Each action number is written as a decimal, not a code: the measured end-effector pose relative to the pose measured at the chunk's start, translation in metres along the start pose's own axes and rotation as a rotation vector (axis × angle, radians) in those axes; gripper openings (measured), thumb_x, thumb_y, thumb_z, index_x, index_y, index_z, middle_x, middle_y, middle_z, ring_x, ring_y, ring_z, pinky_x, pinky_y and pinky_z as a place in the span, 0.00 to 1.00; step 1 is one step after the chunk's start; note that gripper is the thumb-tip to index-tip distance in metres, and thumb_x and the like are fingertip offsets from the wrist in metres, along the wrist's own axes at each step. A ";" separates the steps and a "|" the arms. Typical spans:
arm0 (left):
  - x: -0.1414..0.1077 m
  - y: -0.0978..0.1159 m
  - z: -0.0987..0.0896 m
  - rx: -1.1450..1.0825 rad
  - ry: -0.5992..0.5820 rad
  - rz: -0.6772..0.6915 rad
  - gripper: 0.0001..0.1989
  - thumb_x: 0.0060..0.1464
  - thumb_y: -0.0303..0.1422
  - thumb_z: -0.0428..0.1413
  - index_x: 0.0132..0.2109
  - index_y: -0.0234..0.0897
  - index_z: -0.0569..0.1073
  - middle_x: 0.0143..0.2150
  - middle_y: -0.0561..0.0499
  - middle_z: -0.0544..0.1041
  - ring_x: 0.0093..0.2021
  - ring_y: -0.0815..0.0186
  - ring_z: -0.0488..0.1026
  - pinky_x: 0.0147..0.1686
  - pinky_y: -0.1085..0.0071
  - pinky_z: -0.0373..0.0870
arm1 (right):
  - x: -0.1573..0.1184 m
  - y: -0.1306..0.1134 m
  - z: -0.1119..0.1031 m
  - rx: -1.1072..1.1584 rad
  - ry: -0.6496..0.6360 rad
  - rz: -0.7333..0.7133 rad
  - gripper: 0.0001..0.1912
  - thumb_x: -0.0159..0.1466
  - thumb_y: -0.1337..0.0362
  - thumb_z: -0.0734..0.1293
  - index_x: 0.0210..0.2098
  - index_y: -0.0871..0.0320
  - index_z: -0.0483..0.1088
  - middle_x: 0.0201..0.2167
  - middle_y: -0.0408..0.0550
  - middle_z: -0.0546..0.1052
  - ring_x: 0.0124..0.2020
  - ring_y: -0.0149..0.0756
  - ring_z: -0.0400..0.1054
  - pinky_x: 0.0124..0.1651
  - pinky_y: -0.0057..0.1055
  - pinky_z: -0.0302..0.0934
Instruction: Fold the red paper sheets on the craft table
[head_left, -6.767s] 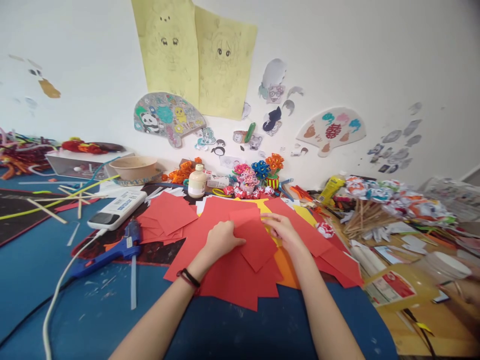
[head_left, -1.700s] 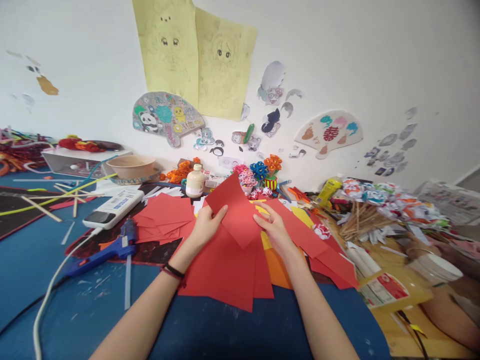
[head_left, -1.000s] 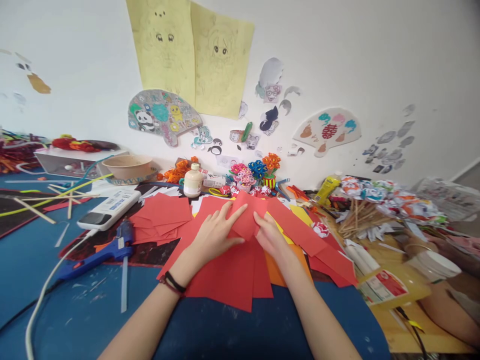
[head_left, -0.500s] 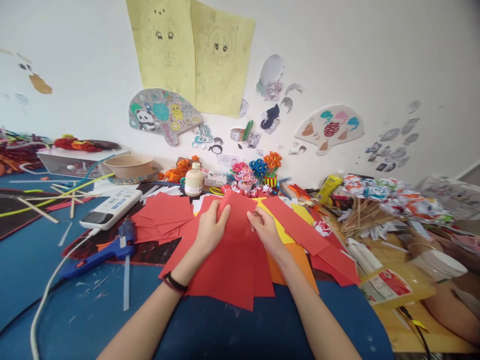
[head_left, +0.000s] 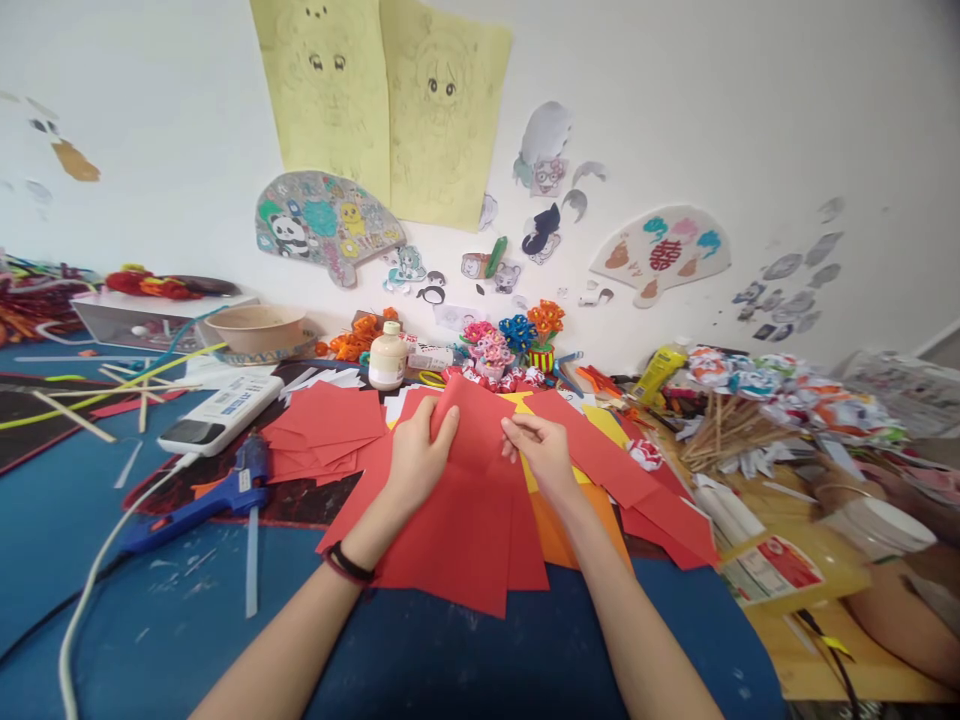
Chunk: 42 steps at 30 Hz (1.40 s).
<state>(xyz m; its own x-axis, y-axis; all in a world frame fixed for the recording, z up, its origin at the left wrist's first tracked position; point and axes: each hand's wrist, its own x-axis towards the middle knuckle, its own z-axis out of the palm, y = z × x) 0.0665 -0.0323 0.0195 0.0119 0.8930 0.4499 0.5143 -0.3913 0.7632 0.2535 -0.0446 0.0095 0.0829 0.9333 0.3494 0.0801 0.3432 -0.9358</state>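
Between my hands is a piece of red paper (head_left: 474, 425), held above larger red sheets (head_left: 442, 550) spread on the blue table. My left hand (head_left: 420, 445) is closed on its left side, with the thumb pressed on the face of the paper. At its right edge, my right hand (head_left: 538, 445) pinches the paper between thumb and fingers. Orange paper (head_left: 581, 525) and yellow paper lie under and beside the red sheets. A stack of smaller red pieces (head_left: 330, 425) rests to the left, and red strips (head_left: 592, 455) lie to the right.
A blue glue gun (head_left: 199, 505) and a white power strip (head_left: 221, 415) sit on the left. Behind the paper stand a cream bottle (head_left: 388, 358) and small craft flowers (head_left: 517, 335). At the right, another person's arm (head_left: 904, 620) is near a large bottle (head_left: 795, 570).
My right hand has shifted slightly right and up along the paper's edge. The left hand keeps its hold, and the held paper looks tilted a little differently.
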 end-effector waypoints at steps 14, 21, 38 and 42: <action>-0.001 0.003 -0.002 0.077 0.034 -0.020 0.14 0.62 0.42 0.46 0.41 0.38 0.69 0.29 0.51 0.71 0.31 0.63 0.69 0.32 0.72 0.60 | -0.002 -0.006 0.000 0.000 -0.097 0.012 0.17 0.61 0.52 0.68 0.25 0.59 0.74 0.20 0.47 0.77 0.20 0.33 0.69 0.27 0.30 0.63; -0.002 0.004 -0.002 0.092 0.050 -0.013 0.13 0.61 0.42 0.47 0.40 0.38 0.68 0.28 0.53 0.69 0.28 0.64 0.68 0.30 0.72 0.58 | -0.002 -0.006 0.000 0.000 -0.103 0.005 0.18 0.61 0.52 0.68 0.25 0.60 0.74 0.20 0.47 0.77 0.20 0.33 0.70 0.26 0.29 0.65; 0.002 0.001 -0.003 -0.492 -0.332 -0.224 0.22 0.48 0.46 0.61 0.43 0.34 0.70 0.30 0.52 0.74 0.21 0.68 0.71 0.20 0.74 0.64 | -0.001 -0.009 -0.005 -0.008 -0.006 0.003 0.17 0.61 0.55 0.69 0.23 0.60 0.73 0.17 0.46 0.74 0.18 0.30 0.66 0.23 0.26 0.59; 0.002 0.002 -0.003 -0.451 -0.290 -0.191 0.21 0.47 0.44 0.62 0.42 0.34 0.69 0.28 0.54 0.73 0.19 0.68 0.71 0.19 0.74 0.66 | -0.002 -0.008 -0.005 -0.019 -0.014 0.000 0.17 0.62 0.55 0.68 0.22 0.60 0.72 0.16 0.44 0.72 0.17 0.29 0.64 0.22 0.26 0.57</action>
<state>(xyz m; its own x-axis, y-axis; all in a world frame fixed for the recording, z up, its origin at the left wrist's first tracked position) 0.0648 -0.0316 0.0230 0.2227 0.9568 0.1870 0.1141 -0.2161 0.9697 0.2577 -0.0499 0.0169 0.0689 0.9347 0.3487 0.0985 0.3415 -0.9347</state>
